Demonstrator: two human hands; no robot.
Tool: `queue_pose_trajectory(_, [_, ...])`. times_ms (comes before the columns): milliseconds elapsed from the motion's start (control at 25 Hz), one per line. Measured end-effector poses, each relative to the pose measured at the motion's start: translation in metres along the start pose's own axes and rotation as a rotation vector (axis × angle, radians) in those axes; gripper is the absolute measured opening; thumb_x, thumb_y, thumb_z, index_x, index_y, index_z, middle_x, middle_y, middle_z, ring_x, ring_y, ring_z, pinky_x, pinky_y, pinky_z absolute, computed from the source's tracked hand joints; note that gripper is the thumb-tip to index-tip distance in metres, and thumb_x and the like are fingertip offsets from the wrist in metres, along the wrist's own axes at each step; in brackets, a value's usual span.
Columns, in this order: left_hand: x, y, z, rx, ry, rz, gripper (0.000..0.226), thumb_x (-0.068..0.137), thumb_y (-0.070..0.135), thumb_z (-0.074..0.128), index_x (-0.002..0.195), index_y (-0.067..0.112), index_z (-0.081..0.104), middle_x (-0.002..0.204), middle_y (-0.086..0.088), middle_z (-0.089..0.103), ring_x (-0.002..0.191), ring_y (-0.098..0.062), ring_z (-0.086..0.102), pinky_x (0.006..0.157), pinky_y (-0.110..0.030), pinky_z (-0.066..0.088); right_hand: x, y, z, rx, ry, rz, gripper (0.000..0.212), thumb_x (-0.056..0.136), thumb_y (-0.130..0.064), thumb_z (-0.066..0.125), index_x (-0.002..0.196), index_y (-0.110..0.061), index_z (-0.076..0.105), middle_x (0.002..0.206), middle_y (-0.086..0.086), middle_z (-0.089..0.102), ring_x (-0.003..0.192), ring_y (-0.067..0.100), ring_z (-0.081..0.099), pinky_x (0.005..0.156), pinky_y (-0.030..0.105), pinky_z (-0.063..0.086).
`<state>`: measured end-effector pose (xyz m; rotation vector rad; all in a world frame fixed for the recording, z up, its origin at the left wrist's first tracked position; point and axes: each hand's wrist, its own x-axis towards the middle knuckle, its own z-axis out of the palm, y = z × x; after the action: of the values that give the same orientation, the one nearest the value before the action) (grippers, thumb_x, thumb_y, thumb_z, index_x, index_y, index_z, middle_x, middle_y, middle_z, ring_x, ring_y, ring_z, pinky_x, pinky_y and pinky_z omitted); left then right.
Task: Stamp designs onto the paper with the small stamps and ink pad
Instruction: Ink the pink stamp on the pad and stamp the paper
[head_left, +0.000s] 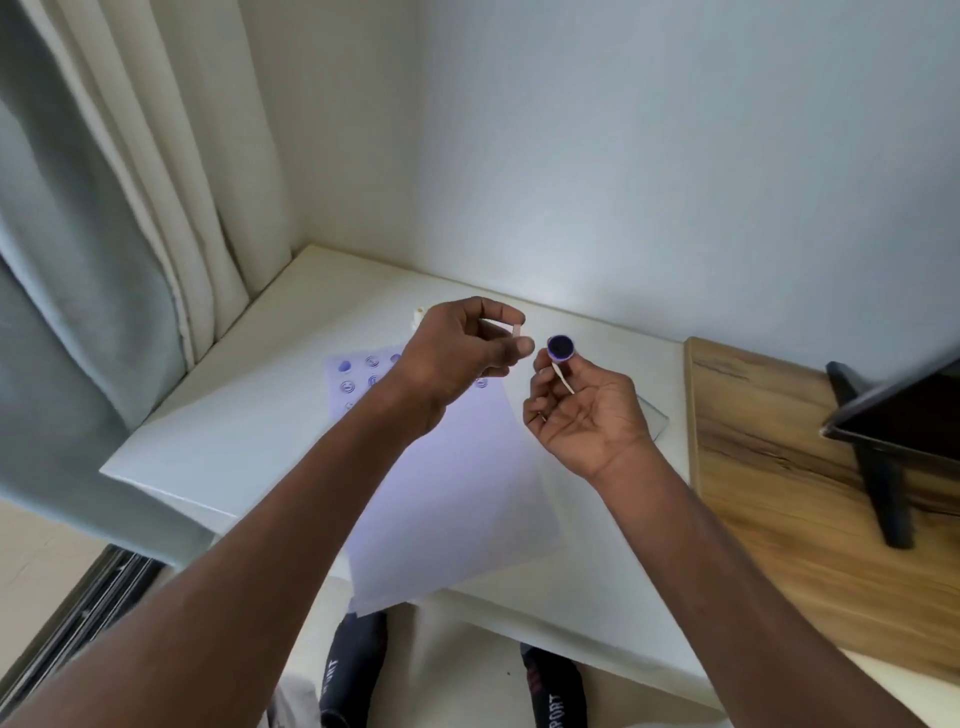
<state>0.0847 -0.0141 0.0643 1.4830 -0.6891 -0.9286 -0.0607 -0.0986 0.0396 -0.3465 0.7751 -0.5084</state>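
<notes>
White desk (218, 436) carries a print-dotted paper sheet (447, 509); above it, the left hand (457, 353) pinches a small pale stamp (511, 331), light and slippery, beside the right hand (587, 410) gripping a round purple ink pad (560, 347)

Both hands raised, left hand (457, 340) and right hand (587, 410) each pinching something.

Both forearms are bare to the bottom edge of the view, with no sleeve, watch, ring or band showing on the left hand (457, 343) or the right hand (587, 410). Below the hands, two dark slippers show: the left slipper (353, 670) carries blurred white lettering, and the right slipper (553, 691) bears white capitals that seem to read "SPORT".
</notes>
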Motion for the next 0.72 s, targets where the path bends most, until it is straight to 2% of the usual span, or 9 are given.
queue_pose_trajectory(200, [0.008, -0.008, 0.027, 0.061, 0.032, 0.019, 0.028, 0.079, 0.009, 0.085, 0.104, 0.004, 0.073, 0.08, -0.009, 0.069, 0.074, -0.021, 0.062, 0.078, -0.036, 0.058, 0.006, -0.009, -0.003, -0.121, 0.064, -0.081, 0.02, 0.092, -0.014, 0.068, 0.111, -0.011, 0.073, 0.095, 0.004, 0.072, 0.069, 0.013, 0.066, 0.055, 0.026, 0.043])
queue_pose_trajectory(280, [0.009, -0.012, 0.031, 0.097, 0.04, 0.031, 0.028, 0.078, 0.014, 0.087, 0.101, 0.006, 0.074, 0.082, -0.013, 0.072, 0.074, -0.019, 0.063, 0.076, -0.037, 0.058, 0.008, -0.01, -0.004, -0.204, 0.102, -0.106, 0.018, 0.093, -0.015, 0.066, 0.107, -0.014, 0.076, 0.091, 0.002, 0.075, 0.073, 0.014, 0.066, 0.058, 0.026, 0.043])
queue_pose_trajectory(400, [0.011, -0.016, 0.028, 0.119, 0.071, 0.052, 0.029, 0.075, 0.019, 0.09, 0.097, 0.007, 0.074, 0.082, -0.015, 0.073, 0.072, -0.018, 0.064, 0.072, -0.036, 0.057, 0.011, -0.01, -0.002, -0.293, 0.133, -0.174, 0.018, 0.093, -0.016, 0.068, 0.108, -0.016, 0.078, 0.096, 0.002, 0.077, 0.079, 0.015, 0.069, 0.061, 0.027, 0.045])
queue_pose_trajectory(520, [0.012, -0.022, 0.02, 0.106, 0.118, 0.057, 0.028, 0.076, 0.016, 0.089, 0.098, 0.006, 0.073, 0.083, -0.017, 0.074, 0.069, -0.017, 0.066, 0.071, -0.034, 0.057, 0.01, -0.006, 0.005, -0.407, 0.13, -0.232, 0.021, 0.091, -0.02, 0.074, 0.111, -0.015, 0.078, 0.096, 0.002, 0.079, 0.084, 0.016, 0.073, 0.069, 0.031, 0.047])
queue_pose_trajectory(640, [0.014, -0.031, 0.01, 0.083, 0.166, 0.019, 0.029, 0.077, 0.014, 0.088, 0.098, 0.001, 0.073, 0.077, -0.016, 0.072, 0.068, -0.019, 0.065, 0.074, -0.037, 0.059, 0.009, 0.003, 0.012, -0.578, 0.193, -0.295, 0.021, 0.086, -0.022, 0.081, 0.106, -0.014, 0.079, 0.092, 0.001, 0.081, 0.086, 0.018, 0.075, 0.072, 0.032, 0.049])
queue_pose_trajectory(720, [0.015, -0.034, 0.005, 0.08, 0.182, -0.008, 0.029, 0.077, 0.014, 0.088, 0.098, -0.001, 0.073, 0.081, -0.021, 0.074, 0.068, -0.02, 0.067, 0.078, -0.043, 0.061, 0.01, 0.009, 0.015, -0.624, 0.215, -0.327, 0.016, 0.086, -0.021, 0.081, 0.101, -0.016, 0.08, 0.09, 0.001, 0.082, 0.085, 0.017, 0.075, 0.07, 0.031, 0.05])
